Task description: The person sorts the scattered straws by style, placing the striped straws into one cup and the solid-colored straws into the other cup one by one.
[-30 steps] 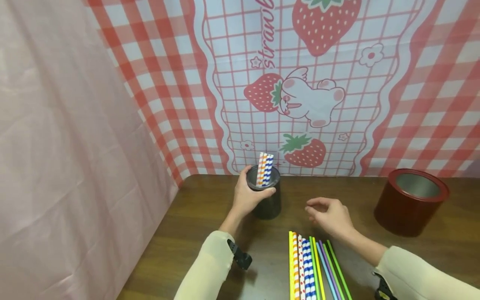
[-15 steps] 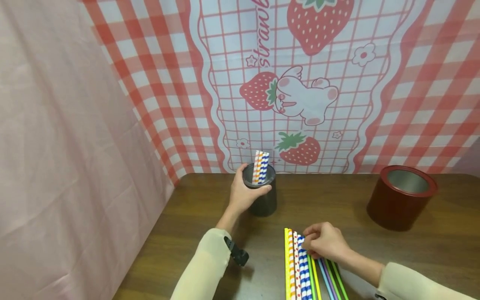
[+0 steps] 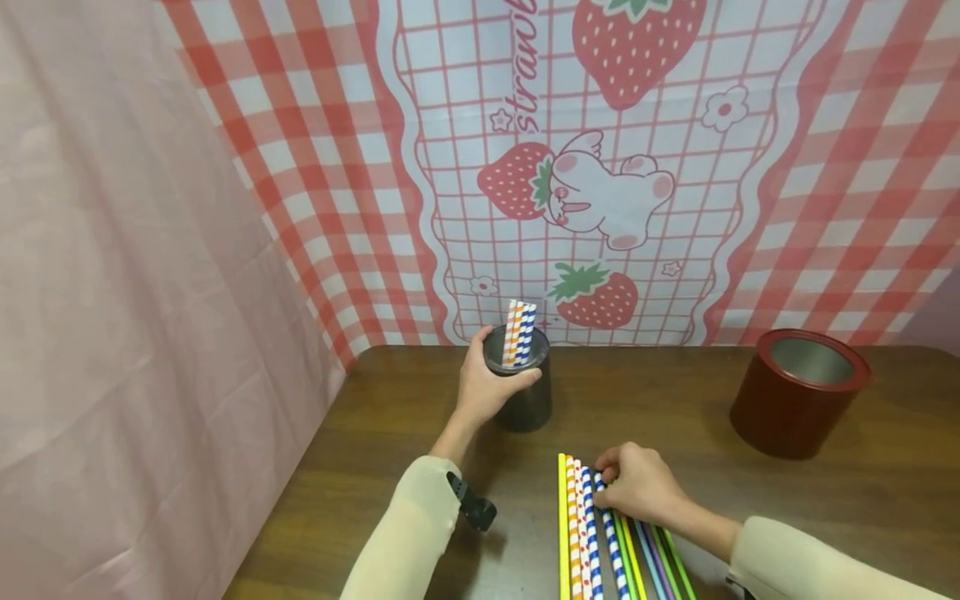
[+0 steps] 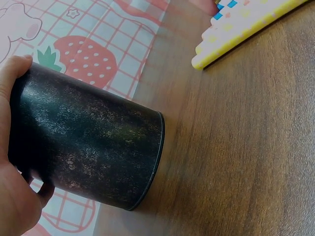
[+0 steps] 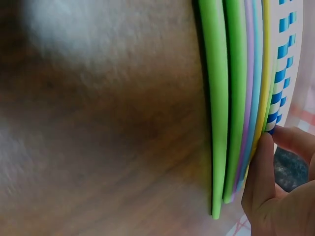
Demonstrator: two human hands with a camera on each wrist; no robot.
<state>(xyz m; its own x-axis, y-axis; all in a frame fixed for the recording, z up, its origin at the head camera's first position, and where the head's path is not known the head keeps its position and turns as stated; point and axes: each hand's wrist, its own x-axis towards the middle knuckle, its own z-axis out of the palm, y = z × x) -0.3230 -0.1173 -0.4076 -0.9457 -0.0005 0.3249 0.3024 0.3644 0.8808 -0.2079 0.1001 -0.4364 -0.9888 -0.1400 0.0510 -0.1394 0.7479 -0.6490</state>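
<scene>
My left hand (image 3: 483, 385) grips the black canister (image 4: 88, 137) round its upper part, thumb along the rim. Inside it several striped paper straws (image 3: 519, 335) stand upright, white with orange, pink or blue. With thumb and fingers, my right hand (image 3: 641, 483) pinches the far end of a blue-and-white striped straw (image 5: 279, 83) in the row on the table. To its left lie a yellow straw (image 3: 563, 525), orange-striped, red-dotted and another blue-striped one. Thinner green straws (image 5: 216, 108), with yellow, blue and purple ones, lie to its right, partly under the hand.
A dark red canister (image 3: 787, 417) with an open top stands at the table's right. The brown wooden table (image 3: 405, 400) ends at a red-and-white strawberry cloth (image 3: 600, 208) behind, and a pale pink curtain (image 3: 150, 333) hangs on the left.
My right hand has come down and toward me onto the straws and now pinches a blue-striped one, which stands slightly apart from its neighbour. The left hand keeps its grip on the canister.
</scene>
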